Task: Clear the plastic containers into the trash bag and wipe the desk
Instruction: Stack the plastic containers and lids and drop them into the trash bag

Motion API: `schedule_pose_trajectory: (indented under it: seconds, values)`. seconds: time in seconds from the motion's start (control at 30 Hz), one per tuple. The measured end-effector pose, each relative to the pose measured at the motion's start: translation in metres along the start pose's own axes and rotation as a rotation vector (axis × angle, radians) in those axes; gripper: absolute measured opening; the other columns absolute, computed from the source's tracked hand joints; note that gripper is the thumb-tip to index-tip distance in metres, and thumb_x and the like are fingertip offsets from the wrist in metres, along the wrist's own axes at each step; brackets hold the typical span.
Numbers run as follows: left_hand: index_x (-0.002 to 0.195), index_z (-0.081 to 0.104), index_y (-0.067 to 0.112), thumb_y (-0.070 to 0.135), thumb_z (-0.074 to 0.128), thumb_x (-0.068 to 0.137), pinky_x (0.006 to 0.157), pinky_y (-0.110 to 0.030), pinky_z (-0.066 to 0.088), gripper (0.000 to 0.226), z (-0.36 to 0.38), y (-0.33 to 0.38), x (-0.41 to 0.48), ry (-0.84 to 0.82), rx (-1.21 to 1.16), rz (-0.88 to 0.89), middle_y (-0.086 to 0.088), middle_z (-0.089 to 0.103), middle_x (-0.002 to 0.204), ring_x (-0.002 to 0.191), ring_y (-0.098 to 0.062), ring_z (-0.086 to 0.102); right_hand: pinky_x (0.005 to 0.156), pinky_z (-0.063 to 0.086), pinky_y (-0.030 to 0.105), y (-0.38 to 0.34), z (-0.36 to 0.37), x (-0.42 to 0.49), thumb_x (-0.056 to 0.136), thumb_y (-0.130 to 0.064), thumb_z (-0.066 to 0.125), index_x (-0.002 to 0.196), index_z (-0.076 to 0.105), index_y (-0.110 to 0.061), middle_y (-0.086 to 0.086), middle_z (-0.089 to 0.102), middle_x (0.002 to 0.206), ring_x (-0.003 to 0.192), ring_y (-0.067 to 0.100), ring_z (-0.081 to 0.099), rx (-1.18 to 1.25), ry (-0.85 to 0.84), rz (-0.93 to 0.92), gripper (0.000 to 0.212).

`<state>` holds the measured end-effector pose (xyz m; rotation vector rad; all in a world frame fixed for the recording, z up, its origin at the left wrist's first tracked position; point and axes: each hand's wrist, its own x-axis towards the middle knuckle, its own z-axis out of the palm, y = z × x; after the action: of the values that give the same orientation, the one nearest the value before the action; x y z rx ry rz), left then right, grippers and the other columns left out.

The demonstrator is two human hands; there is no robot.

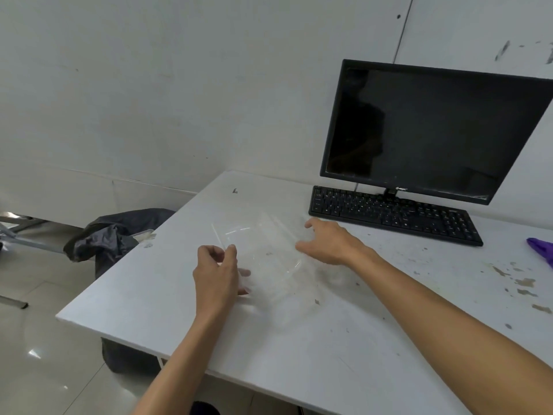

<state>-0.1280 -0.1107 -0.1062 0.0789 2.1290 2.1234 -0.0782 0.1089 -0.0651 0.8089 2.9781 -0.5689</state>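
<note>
Head view: clear plastic container [266, 253] on counter [299, 339], left hand [217, 271] grip pinching its rim, right hand [326, 241] spread open against it; black trash bag [116, 235] awaits; stains unwiped.

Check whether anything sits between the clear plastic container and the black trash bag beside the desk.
Nothing visible does. The clear container, held between left hand and right hand, has only bare desk between it and the trash bag past the desk's left edge.
</note>
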Motion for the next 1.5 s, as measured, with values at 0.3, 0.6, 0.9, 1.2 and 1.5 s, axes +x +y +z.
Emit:
schedule_pose_trajectory:
  seconds: [0.3, 0.6, 0.9, 1.2, 1.5]
  values:
    - [0.134, 0.048, 0.009, 0.038, 0.061, 0.095, 0.056, -0.046, 0.063, 0.051, -0.003, -0.003, 0.01, -0.088, -0.056, -0.143, -0.007, 0.068, 0.089, 0.075, -0.024, 0.078, 0.049, 0.031, 0.033, 0.004, -0.017, -0.014, 0.104, -0.027, 0.027, 0.068, 0.041, -0.018, 0.001, 0.046, 0.057, 0.055, 0.023, 0.045, 0.137, 0.427, -0.137, 0.04]
    - [0.107, 0.06, 0.01, 0.068, 0.044, 0.093, 0.054, -0.035, 0.061, 0.061, -0.006, 0.003, 0.008, -0.15, -0.039, -0.18, -0.015, 0.07, 0.111, 0.086, -0.024, 0.078, 0.083, 0.054, 0.047, -0.052, 0.036, -0.071, 0.107, -0.038, 0.026, 0.137, 0.052, -0.029, 0.005, 0.074, 0.108, 0.096, 0.036, 0.069, 0.046, 0.399, -0.4, 0.041]
    - [0.126, 0.062, 0.01, 0.065, 0.052, 0.092, 0.057, -0.027, 0.059, 0.065, -0.018, 0.006, 0.004, -0.3, -0.082, -0.133, -0.012, 0.072, 0.118, 0.089, -0.021, 0.077, 0.101, 0.035, 0.031, -0.072, 0.076, -0.083, 0.103, -0.043, 0.044, 0.14, 0.057, -0.034, -0.017, 0.061, 0.139, 0.128, 0.007, 0.051, 0.215, 0.422, -0.47, 0.04]
    - [0.125, 0.062, 0.007, 0.037, 0.053, 0.099, 0.055, -0.034, 0.059, 0.041, -0.019, 0.004, 0.009, -0.354, -0.131, -0.166, -0.014, 0.074, 0.113, 0.073, -0.018, 0.077, 0.122, 0.021, 0.03, -0.065, 0.086, -0.079, 0.1, -0.055, 0.042, 0.142, 0.057, -0.026, -0.013, 0.05, 0.15, 0.147, -0.004, 0.022, 0.404, 0.408, -0.604, 0.053]
    - [0.128, 0.051, 0.019, 0.044, 0.039, 0.104, 0.056, -0.034, 0.059, 0.036, -0.021, 0.006, 0.006, -0.365, -0.258, -0.207, -0.005, 0.08, 0.104, 0.096, -0.03, 0.076, 0.085, 0.059, 0.033, -0.035, 0.07, -0.069, 0.093, -0.046, 0.058, 0.15, 0.041, -0.037, -0.001, 0.052, 0.148, 0.125, 0.018, 0.059, 1.292, 0.097, -0.125, 0.061]
